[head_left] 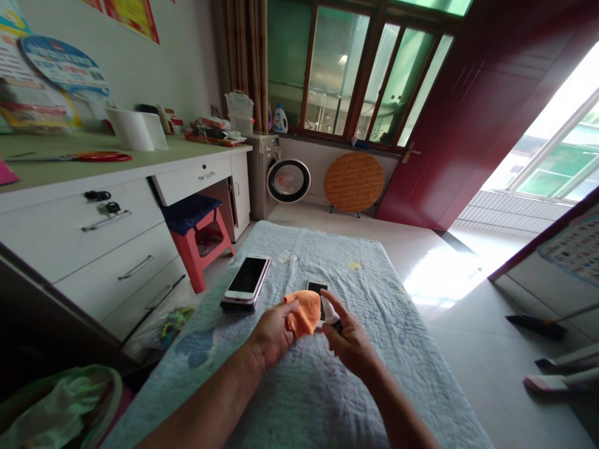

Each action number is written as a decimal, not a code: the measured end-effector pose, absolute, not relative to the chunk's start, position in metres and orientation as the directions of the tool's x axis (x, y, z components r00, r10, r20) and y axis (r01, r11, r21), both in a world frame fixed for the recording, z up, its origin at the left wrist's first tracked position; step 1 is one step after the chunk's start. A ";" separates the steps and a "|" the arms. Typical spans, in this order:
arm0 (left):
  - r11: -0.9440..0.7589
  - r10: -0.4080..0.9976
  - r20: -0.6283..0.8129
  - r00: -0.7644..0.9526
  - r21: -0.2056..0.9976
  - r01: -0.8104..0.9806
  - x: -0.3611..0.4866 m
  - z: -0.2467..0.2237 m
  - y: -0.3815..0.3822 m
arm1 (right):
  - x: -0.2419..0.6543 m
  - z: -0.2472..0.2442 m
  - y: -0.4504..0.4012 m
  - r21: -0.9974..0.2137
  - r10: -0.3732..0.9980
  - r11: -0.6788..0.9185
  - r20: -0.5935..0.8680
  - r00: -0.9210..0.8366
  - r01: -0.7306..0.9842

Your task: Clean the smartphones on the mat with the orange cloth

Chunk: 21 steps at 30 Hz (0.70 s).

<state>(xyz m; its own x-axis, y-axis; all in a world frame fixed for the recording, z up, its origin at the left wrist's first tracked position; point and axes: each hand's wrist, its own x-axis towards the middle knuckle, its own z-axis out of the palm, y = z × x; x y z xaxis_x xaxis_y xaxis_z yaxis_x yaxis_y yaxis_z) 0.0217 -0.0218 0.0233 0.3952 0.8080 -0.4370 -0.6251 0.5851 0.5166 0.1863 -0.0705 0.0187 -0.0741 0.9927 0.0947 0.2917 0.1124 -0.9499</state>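
An orange cloth [305, 313] is gripped between the thumb and fingers of my left hand [276, 333]. Just right of it, my right hand [349, 340] has its index finger raised and its thumb apart; a white object with a dark part [329, 312] is at its fingers, too partly hidden to name. Behind the cloth a white phone with a dark screen [317, 285] shows in part on the pale blue quilted cover [360, 255]. To the left, a white phone [248, 277] lies face up on a stack of other phones.
A white desk [112, 218] with drawers runs along the left, a red stool [199, 249] under it. A washing machine [262, 168] stands beyond with its door open. A bin [110, 399] is at lower left, a broom [538, 325] at right.
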 end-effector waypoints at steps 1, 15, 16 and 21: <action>0.604 0.794 -0.445 0.414 0.499 -0.621 0.022 0.026 -0.022 | 0.186 0.017 -0.071 -0.912 0.983 0.185 0.169 -0.078 0.365; 0.617 0.787 -0.349 0.509 0.465 -0.634 0.022 0.030 -0.025 | 0.178 0.000 -0.066 -0.652 0.943 0.296 0.318 -0.103 0.698; 0.618 0.786 -0.354 0.506 0.469 -0.632 0.022 0.031 -0.026 | 0.177 0.001 -0.066 -0.652 0.941 0.299 0.325 -0.100 0.697; 0.609 0.793 -0.386 0.471 0.497 -0.618 0.023 0.036 -0.027 | 0.176 0.004 -0.068 -0.645 0.945 0.269 0.320 -0.066 0.715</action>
<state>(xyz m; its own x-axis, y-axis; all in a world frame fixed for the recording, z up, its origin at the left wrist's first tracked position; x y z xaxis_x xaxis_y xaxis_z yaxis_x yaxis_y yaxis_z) 0.0235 -0.0266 0.0365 0.4710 0.7933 -0.3859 -0.6185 0.6088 0.4968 0.1758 -0.0684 0.0035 -0.0658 0.9450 0.3205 0.7155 0.2686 -0.6450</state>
